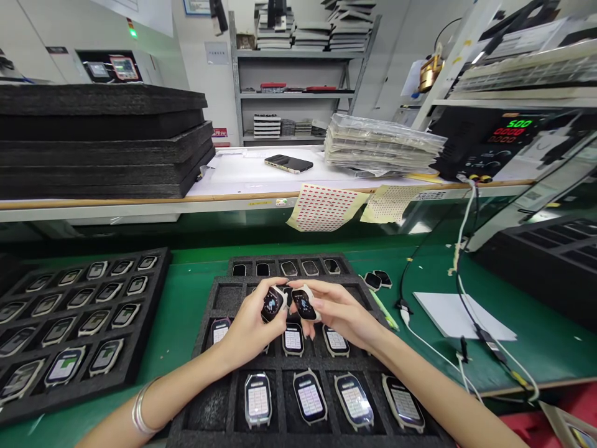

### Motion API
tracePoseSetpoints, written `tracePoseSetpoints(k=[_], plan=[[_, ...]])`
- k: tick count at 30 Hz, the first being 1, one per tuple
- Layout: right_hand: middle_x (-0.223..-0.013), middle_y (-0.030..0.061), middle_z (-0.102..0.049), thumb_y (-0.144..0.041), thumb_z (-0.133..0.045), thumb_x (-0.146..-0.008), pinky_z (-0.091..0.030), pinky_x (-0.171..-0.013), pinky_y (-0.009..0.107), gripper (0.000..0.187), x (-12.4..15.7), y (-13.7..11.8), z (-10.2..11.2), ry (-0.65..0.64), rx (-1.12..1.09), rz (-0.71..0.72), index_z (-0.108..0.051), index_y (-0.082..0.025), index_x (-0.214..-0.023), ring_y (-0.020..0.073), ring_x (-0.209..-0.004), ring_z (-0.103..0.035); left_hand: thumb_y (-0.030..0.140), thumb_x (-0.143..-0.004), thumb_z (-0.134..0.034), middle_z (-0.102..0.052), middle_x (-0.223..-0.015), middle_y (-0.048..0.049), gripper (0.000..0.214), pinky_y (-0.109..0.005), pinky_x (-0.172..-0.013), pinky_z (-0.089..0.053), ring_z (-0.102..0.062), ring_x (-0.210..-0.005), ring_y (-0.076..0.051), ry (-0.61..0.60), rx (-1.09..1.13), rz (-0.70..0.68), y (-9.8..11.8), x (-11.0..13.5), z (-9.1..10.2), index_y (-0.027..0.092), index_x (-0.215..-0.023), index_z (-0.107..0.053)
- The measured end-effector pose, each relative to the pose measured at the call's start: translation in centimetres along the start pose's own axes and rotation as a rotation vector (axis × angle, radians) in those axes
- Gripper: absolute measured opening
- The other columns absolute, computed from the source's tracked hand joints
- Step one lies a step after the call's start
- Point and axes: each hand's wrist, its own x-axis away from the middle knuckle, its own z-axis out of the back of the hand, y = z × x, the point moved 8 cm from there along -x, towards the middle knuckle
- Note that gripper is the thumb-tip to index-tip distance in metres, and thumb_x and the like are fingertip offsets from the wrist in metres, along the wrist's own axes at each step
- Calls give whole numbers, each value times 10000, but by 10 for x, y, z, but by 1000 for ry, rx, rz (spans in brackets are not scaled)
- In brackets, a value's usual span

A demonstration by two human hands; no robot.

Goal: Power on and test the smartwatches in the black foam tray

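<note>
My left hand (256,320) is closed around a smartwatch (273,303) without a strap, its dark dial lit. A second smartwatch (304,303), pale-cased with a lit dial, sits between the fingers of my right hand (340,308). Both watches are held close together above a black foam tray (212,404). Several watch bodies lie in its pockets, many with white grid screens, such as the watch (310,397) in the front row. My hands and forearms hide part of the tray's middle rows.
Another foam tray (153,274) of watches lies at left. Two loose watches (373,281), a green pen (385,311), white paper (464,314) and cables (459,292) are at right. Above the bench, a shelf holds stacked foam (102,143), a phone (289,163) and a power supply (494,143).
</note>
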Motion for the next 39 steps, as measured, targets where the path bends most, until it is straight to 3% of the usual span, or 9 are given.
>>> tracePoseSetpoints(k=[17, 21, 24, 29, 39], plan=[[-922, 100, -657, -267, -648, -851, -530, -597, 315, 365, 1, -2, -3, -19, 1, 24, -575, -143, -1186, 179, -627, -658, 186, -833, -526, -582, -888, 7, 419, -251, -705, -434, -553, -767, -144, 24, 0, 35, -2, 1, 3, 219, -1243, -445], [-977, 108, -648, -256, -578, -899, -524, -666, 354, 461, 2, 0, -2, -17, -38, -25, -440, -168, -1330, 229, -730, -684, 238, -827, -574, -564, -974, -29, 503, -251, -646, -468, -557, -790, -157, 21, 183, 74, -4, 0, 0, 223, -1297, -393], [-1091, 145, -618, -238, -527, -920, -507, -756, 402, 462, 1, -1, 0, -14, -73, -49, -389, -160, -1353, 279, -869, -674, 260, -811, -586, -543, -907, -33, 525, -256, -553, -495, -573, -716, -159, 14, 413, 147, -8, 0, -2, 189, -1287, -379], [-1131, 178, -592, -220, -489, -913, -492, -794, 449, 397, 0, 1, 6, 19, -62, -56, -407, -123, -1289, 315, -910, -661, 247, -848, -508, -594, -998, -89, 400, -330, -677, -544, -625, -881, -223, 44, 651, 240, -22, 5, 0, 161, -1231, -431], [-1057, 166, -643, -188, -530, -869, -514, -739, 405, 579, 1, 3, 10, 74, -15, -36, -290, -108, -1390, 284, -864, -679, 260, -895, -463, -591, -1125, -119, 331, -350, -702, -555, -622, -967, -256, 47, 629, 234, -26, 6, 0, 167, -1213, -460]])
